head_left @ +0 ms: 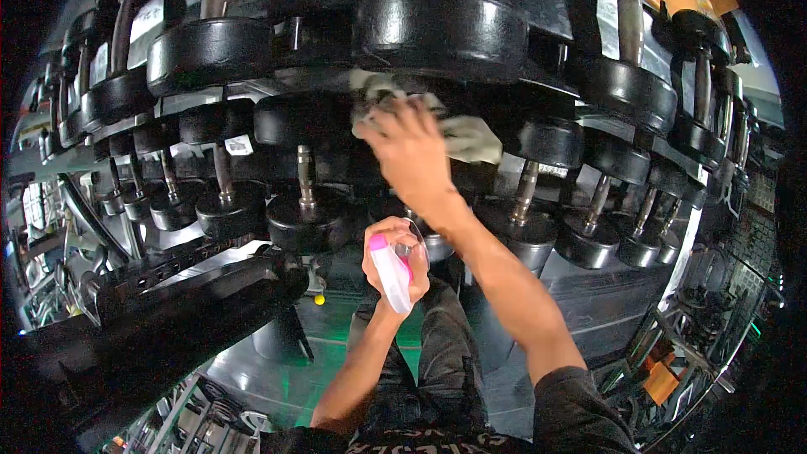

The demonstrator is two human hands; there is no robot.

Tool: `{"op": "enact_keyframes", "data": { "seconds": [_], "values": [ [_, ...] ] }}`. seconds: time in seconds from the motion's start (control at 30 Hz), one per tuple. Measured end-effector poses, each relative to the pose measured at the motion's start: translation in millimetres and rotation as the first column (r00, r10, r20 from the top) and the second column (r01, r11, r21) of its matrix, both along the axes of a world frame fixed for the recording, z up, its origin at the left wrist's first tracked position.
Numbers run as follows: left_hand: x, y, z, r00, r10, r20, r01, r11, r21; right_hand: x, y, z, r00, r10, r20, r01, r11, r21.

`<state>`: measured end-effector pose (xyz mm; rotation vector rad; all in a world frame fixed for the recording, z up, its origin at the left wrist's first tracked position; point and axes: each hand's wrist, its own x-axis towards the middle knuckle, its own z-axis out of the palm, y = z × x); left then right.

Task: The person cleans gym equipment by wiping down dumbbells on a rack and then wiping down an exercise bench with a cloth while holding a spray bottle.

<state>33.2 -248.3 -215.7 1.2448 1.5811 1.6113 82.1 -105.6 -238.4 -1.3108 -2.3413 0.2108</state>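
- Dumbbells (441, 32): black, with silver-grey handles (307, 172)
- Spray bottle (392, 279): white — and bright pink
- Cloth (476, 139): pale greyish beige
- Shirt (576, 403): black — pale lettering
- Small ball (319, 300): yellow

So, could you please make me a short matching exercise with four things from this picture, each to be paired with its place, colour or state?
Things
1. Spray bottle
2. Cloth
3. Dumbbells
4. Trousers

Places, colours or states
A. Black heads, lined up in rows
B. Pale and crumpled, under the right hand
C. Dark, on the person's legs
D. White and pink, held in the left hand

Right pairs: 1-D, 2-B, 3-A, 4-C
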Motion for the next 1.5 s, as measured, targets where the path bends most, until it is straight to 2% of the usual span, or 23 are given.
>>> {"op": "enact_keyframes", "data": {
  "seconds": [0.03,0.07,0.1,0.17,0.2,0.27,0.33,0.4,0.47,0.53,0.57,0.6,0.63,0.67,0.7,0.8,0.87,0.93,1.03,1.13,1.27,1.33,1.5],
  "values": [
    [-1.4,-4.6,-7.7,1.000,-0.016,-0.007,0.016,1.000,-0.027,-16.6,6.6,-6.7,1.000,0.003,-0.003,-0.003,1.000,0.004],
    [-2.6,-4.0,-7.7,0.999,-0.032,-0.014,0.031,0.998,-0.054,-33.2,12.7,-10.5,0.965,0.087,0.245,-0.079,0.996,-0.043],
    [-2.9,-3.0,-8.1,0.999,-0.029,-0.017,0.028,0.998,-0.051,-44.4,17.2,-13.4,0.863,0.173,0.474,-0.139,0.985,-0.106],
    [-2.9,6.3,1.6,0.986,-0.002,-0.166,-0.002,1.000,-0.024,-57.0,23.3,-12.6,0.837,0.193,0.512,-0.126,0.978,-0.164],
    [-1.8,5.9,3.5,0.986,0.002,-0.164,-0.006,1.000,-0.025,-58.8,23.9,-12.4,0.807,0.217,0.549,-0.108,0.968,-0.225],
    [0.5,4.9,6.4,1.000,0.006,-0.026,-0.009,0.993,-0.119,-39.4,22.5,-10.5,0.835,0.230,0.499,-0.127,0.964,-0.233],
    [-0.1,7.3,4.3,0.999,-0.003,-0.048,0.000,0.998,-0.064,-7.3,12.9,-4.4,0.948,0.230,0.221,-0.226,0.973,-0.047],
    [-1.5,8.7,3.3,0.997,-0.002,-0.075,0.001,1.000,-0.014,19.8,0.6,6.9,0.997,0.062,0.040,-0.061,0.998,-0.028],
    [-1.8,7.8,3.9,0.999,-0.029,-0.018,0.028,0.998,-0.053,42.2,-3.3,27.6,0.993,-0.121,-0.004,0.119,0.977,-0.178],
    [-2.8,10.3,1.5,0.999,-0.045,-0.024,0.044,0.999,-0.008,59.2,1.3,19.8,0.958,-0.233,-0.168,0.196,0.957,-0.212],
    [-3.0,10.9,1.4,0.998,-0.045,-0.032,0.046,0.999,0.008,67.8,4.7,3.4,0.958,-0.284,-0.049,0.273,0.948,-0.162],
    [-3.8,11.7,1.8,0.998,-0.046,-0.042,0.047,0.999,0.025,79.8,9.1,-11.1,0.900,-0.364,0.242,0.414,0.885,-0.211],
    [-4.8,12.6,2.9,0.998,-0.042,-0.042,0.043,0.999,0.027,101.2,29.3,-19.6,0.953,-0.183,0.243,0.238,0.945,-0.222],
    [-5.0,12.7,4.4,0.997,-0.047,-0.065,0.048,0.999,0.013,107.1,41.9,-30.3,0.925,-0.380,-0.016,0.351,0.869,-0.350],
    [-4.7,11.8,5.3,0.995,-0.058,-0.086,0.058,0.998,-0.004,150.6,62.5,-79.2,0.781,0.229,0.581,-0.142,0.971,-0.192],
    [-4.2,10.6,2.2,0.993,-0.050,-0.103,0.052,0.999,0.015,147.2,108.4,-105.4,0.940,-0.029,0.339,0.145,0.935,-0.324],
    [-3.6,12.1,3.6,0.992,-0.037,-0.123,0.040,0.999,0.018,134.5,133.2,-114.1,0.949,-0.125,0.288,0.225,0.912,-0.344],
    [-4.2,10.8,2.0,0.995,-0.042,-0.087,0.040,0.999,-0.023,121.1,145.0,-120.6,0.948,-0.146,0.284,0.248,0.896,-0.367],
    [-6.3,14.1,1.8,0.985,-0.051,-0.164,0.043,0.998,-0.051,102.5,146.4,-128.1,0.946,-0.131,0.297,0.247,0.885,-0.395],
    [-5.0,17.1,2.8,0.987,-0.039,-0.154,0.034,0.999,-0.030,93.7,139.8,-127.2,0.952,-0.116,0.285,0.231,0.881,-0.413],
    [-2.3,15.1,3.2,0.998,-0.019,-0.054,0.015,0.998,-0.067,116.0,133.9,-122.6,0.952,-0.137,0.274,0.247,0.872,-0.422],
    [-5.1,15.6,0.7,0.986,-0.043,-0.161,0.036,0.998,-0.045,132.2,132.5,-118.6,0.948,-0.170,0.269,0.275,0.862,-0.427],
    [-7.0,16.8,5.4,0.985,-0.079,-0.153,0.070,0.996,-0.059,149.5,127.8,-119.9,0.942,-0.196,0.273,0.302,0.849,-0.434]
  ]
}}
